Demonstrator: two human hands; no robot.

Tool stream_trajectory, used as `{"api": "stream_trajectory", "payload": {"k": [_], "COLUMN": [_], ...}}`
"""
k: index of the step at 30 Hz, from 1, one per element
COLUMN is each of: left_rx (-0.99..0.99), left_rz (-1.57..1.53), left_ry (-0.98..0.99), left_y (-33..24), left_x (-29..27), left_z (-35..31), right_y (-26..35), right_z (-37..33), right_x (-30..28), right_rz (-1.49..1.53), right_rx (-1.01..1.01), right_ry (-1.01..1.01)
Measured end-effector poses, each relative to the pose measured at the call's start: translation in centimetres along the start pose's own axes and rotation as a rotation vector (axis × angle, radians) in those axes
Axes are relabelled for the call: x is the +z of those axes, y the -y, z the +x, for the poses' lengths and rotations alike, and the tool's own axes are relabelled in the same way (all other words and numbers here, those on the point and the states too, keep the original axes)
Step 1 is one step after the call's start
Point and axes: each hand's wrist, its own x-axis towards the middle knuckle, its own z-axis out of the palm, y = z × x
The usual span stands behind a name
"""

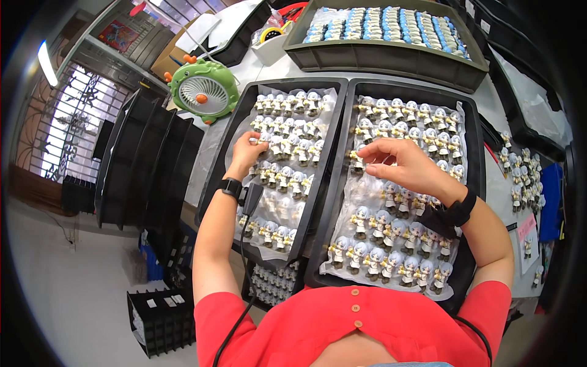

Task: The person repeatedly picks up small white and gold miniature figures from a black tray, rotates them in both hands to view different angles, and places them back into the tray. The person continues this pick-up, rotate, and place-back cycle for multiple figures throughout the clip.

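Note:
Rows of small figurines point(391, 263) with pale hair and white-and-gold clothes lie on thin white lining in two black trays, the left tray point(241, 104) and the right tray point(348, 122). Over the left tray's left side, my left hand point(246, 151) has its fingers closed at a figurine point(255, 140) at the end of a row. My right hand point(400, 164) hovers over the right tray's middle. Its fingers are curved, with a gap between thumb and fingertips, right beside a figurine point(356, 160). Part of that row is hidden under this hand.
A grey-green bin point(379, 58) of wrapped blue-and-white pieces stands at the back. A green fan point(205, 90) sits at the back left, near stacked black trays point(147, 153). More loose figurines point(523, 174) lie on the table at right, by a blue bin point(551, 202).

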Motion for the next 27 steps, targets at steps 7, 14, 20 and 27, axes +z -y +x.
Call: {"api": "stream_trajectory", "payload": {"k": [7,14,20,27], "left_rx": [0.035,0.275,0.382,0.317], "left_rz": [-0.057,-0.043,-0.537,-0.708], "left_ry": [0.037,-0.155,0.236,0.489], "left_y": [4.1,-4.1,-14.7,-16.9], "left_x": [-0.5,-1.7,1.2,4.7], "left_z": [0.5,-2.4,-13.2,-17.6], "right_y": [0.3,-1.3,-0.8,1.5], "right_z": [-1.3,-2.1,-1.7,-1.5], "right_x": [-0.2,0.7,0.0,-0.1], "right_rz": [-0.758,-0.948,-0.901,-0.491], "right_rx": [0.069,0.076,0.125,-0.193], "right_ry": [0.355,0.451,0.443,0.115]}}
